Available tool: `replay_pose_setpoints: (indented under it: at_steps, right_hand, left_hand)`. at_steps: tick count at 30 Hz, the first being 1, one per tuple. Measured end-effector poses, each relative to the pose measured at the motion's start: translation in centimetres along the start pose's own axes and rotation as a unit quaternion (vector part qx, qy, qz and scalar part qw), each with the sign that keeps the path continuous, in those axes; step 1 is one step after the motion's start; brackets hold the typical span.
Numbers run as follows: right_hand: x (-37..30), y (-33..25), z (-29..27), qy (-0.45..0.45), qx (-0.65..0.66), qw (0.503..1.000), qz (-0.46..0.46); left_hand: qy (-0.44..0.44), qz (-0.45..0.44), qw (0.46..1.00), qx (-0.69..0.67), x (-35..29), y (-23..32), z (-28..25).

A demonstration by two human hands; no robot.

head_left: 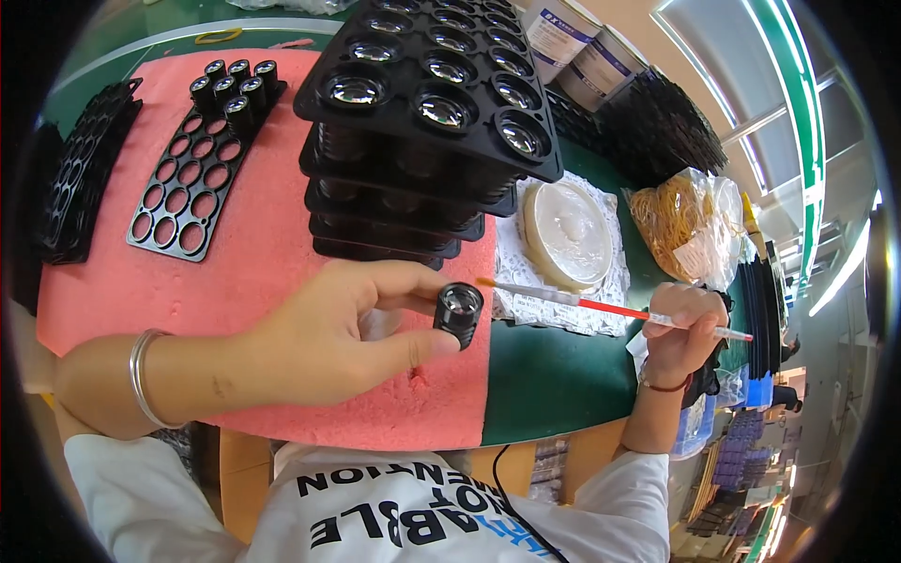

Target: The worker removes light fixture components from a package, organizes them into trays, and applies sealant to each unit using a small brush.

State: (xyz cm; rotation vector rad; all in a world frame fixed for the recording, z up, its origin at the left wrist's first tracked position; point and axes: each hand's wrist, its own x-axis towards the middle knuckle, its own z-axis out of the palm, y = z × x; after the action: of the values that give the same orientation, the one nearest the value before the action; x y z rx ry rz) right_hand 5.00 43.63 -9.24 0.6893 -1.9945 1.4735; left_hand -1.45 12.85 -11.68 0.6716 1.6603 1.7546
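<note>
Black lens barrel (460,317) pinched in left hand (352,328), glass upward. Brush (605,306) grasped in right hand (683,328), bristles near barrel's rim; unsteady stroke could smear glass. Tray stack (404,155) ahead of left hand; careless knock might topple it.

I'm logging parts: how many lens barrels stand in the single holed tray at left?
7 lens barrels in the tray: three in the far row, three in the next, one at right in the third. More may be hidden behind.
</note>
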Motion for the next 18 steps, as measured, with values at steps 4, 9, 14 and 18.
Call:
replay_pose_setpoints:
  at_steps: [4,9,14,18]
  right_hand:
    - [0.2,0.2,-0.7,0.041,0.058,0.997,0.002]
    - [0.0,-0.1,-1.0,0.088,0.073,0.993,0.019]
    - [-0.1,0.5,-1.1,0.081,0.105,0.991,0.019]
    - [0.1,0.3,-0.9,0.063,0.077,0.995,0.007]
  left_hand:
    - [-0.083,0.072,0.97,0.216,-1.0,2.0,-1.0]
    - [-0.063,0.284,0.857,0.426,-2.5,6.6,-4.9]
    - [0.24,0.112,0.87,0.416,-5.7,9.0,-11.1]
    - [0.297,0.089,0.8,0.514,-5.0,7.1,-16.8]
